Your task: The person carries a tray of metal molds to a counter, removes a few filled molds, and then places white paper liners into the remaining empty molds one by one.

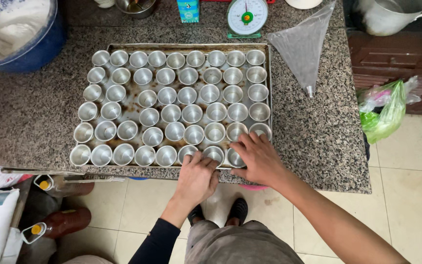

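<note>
Head view: hands on front-row cups

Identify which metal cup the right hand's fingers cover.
The cup at the front row's right end, beneath the right hand; the others on the tray lie further left or back.

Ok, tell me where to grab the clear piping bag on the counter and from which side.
Take the piping bag at its wide upper end, near the scale, coming from the right over bare counter. It lies flat, tapering to a narrow tip pointing down; the tray crowds its left side.
</note>
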